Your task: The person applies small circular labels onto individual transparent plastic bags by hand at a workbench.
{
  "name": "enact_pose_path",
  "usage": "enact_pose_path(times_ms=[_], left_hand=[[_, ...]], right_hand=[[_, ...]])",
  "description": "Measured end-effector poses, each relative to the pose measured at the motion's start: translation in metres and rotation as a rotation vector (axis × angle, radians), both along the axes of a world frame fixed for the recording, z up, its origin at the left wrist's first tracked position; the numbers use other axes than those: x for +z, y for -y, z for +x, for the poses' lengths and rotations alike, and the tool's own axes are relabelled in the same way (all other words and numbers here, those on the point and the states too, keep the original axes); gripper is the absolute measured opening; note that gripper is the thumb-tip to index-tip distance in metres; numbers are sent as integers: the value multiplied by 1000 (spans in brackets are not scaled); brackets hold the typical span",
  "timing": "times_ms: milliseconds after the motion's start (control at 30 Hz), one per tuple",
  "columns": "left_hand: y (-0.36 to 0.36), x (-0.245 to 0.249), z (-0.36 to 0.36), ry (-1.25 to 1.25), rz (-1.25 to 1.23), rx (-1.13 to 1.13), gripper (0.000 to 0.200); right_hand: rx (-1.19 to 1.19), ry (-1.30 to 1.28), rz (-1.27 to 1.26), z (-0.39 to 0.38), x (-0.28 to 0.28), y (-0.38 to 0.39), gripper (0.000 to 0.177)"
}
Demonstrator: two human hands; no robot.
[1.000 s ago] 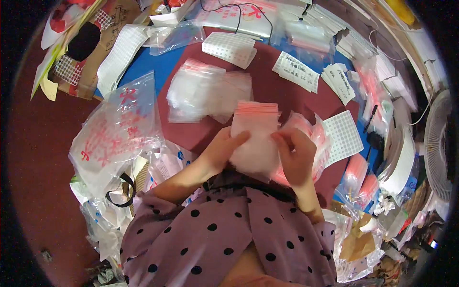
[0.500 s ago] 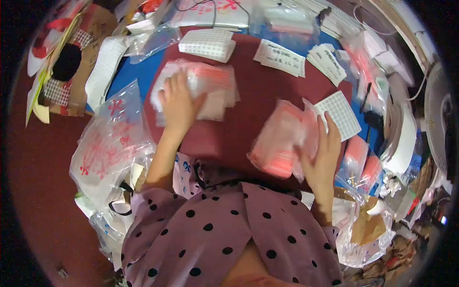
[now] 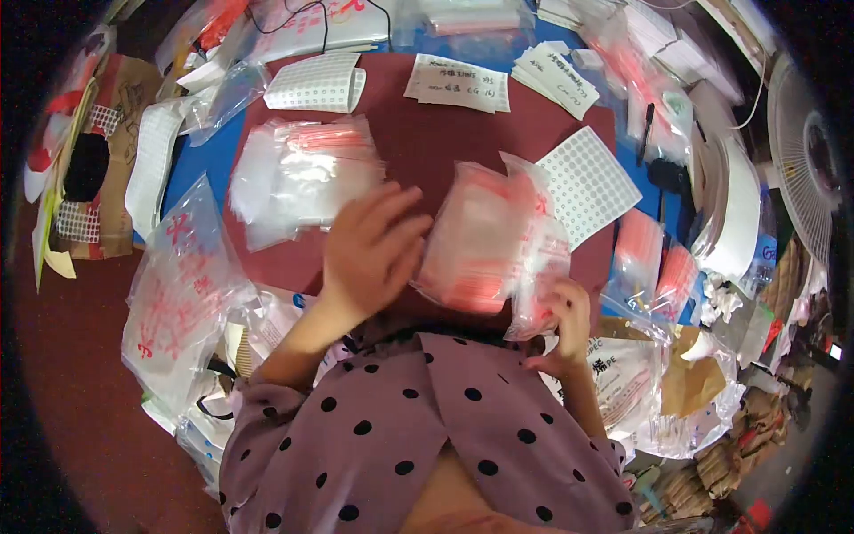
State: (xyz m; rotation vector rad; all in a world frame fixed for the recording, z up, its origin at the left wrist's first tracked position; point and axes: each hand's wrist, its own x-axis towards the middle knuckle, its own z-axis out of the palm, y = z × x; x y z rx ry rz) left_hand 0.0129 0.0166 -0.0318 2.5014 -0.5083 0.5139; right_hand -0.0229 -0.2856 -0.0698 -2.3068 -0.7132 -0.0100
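My left hand hovers in the middle of the table, fingers stretched out and slightly blurred, with nothing in it. It is between two piles of clear zip bags. The left pile of zip bags has red-lined edges at its top. Just right of the hand lies the other pile of zip bags, its red edges bunched at the bottom. A narrow bundle of bags overlaps that pile's right side. At this bundle's lower right edge is my right hand, fingers bent and thumb apart from them.
A dotted sticker sheet lies right of the bags. Along the back are more sticker sheets and handwritten labels. A large printed plastic bag stands at the left. A fan is at the far right.
My left hand has left the left pile and moved right, toward the other pile. My right hand has come down from beside the sticker sheet to the bundle's lower edge. The view has shifted.
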Motion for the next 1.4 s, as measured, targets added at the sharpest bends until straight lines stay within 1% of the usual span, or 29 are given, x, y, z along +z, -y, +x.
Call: enact_pose_path(times_ms=[33,67,133,167,233,267,300,333,367,400,433,467,500,533,600,667,700,767,800,833,867,900,933,1000,1033,1167,1233,1367,1400], left_hand=[[6,-1,-2,-2,1,-6,29],[11,-3,-4,-10,-28,-42,30],[20,-3,-4,-17,-59,-86,32],[24,0,-2,-53,-112,-111,30],[32,8,0,-83,-161,-142,29],[39,12,0,-119,-285,-153,32],[46,15,0,-155,-410,-163,35],[58,16,-4,-150,-410,-165,35],[73,16,-10,-346,-920,-189,37],[81,15,-13,-543,-1430,-207,39],[73,11,-12,-684,-1327,-346,41],[60,8,-10,-818,-1212,-481,43],[52,12,-16,-894,-1186,-357,46],[46,17,-19,-888,-1182,-365,46],[34,28,-23,-782,-1644,-318,42],[19,18,-26,-723,-1555,-287,44],[14,15,-27,-758,-1588,-254,44],[14,20,-29,-784,-1621,-221,45],[19,30,-30,-649,-1451,-82,43],[22,36,-32,-515,-1276,48,41],[16,31,-38,-424,-977,48,34],[6,26,-43,-332,-679,46,27],[-1,49,-34,-348,-540,-308,17],[8,65,-35,-691,-701,-626,17],[9,66,-35,-822,-691,-689,18],[3,70,-26,-912,-619,-686,19],[1,70,-28,-883,-660,-662,22],[-8,73,-32,-807,-689,-647,26],[-22,74,-36,-798,-832,-593,28]], right_hand=[[29,68,-27,-5,-1,6,69],[22,67,-26,-6,-6,12,69],[81,251,-299,-7,-15,20,45],[55,256,-232,-10,-14,21,35],[-208,200,184,-17,-23,27,26],[-403,93,238,-29,-23,36,31],[-541,-40,624,-24,-11,26,37],[-668,-182,1008,-17,10,10,43],[-614,-252,1120,-10,32,-1,49],[-495,-301,1073,-11,32,-3,49],[-375,-345,1024,-10,32,-4,50],[-233,-409,802,-7,21,0,48],[-238,-269,741,6,41,-21,42],[-243,-130,678,21,64,-45,37],[-313,-69,606,29,68,-47,29],[-203,-799,879,32,72,-41,32],[-106,-954,964,35,82,-44,23],[-4,-861,841,36,94,-44,17],[88,-769,720,35,101,-43,11],[72,-935,705,34,109,-40,5],[73,-934,704,37,106,-47,5],[244,-759,720,41,99,-60,8],[407,-576,728,43,96,-72,12],[477,-543,630,39,98,-93,24],[504,-540,498,39,103,-95,33],[528,-394,407,40,111,-107,33],[495,-510,534,39,109,-109,33],[456,-487,639,37,107,-111,34],[197,-670,821,36,114,-105,31]])
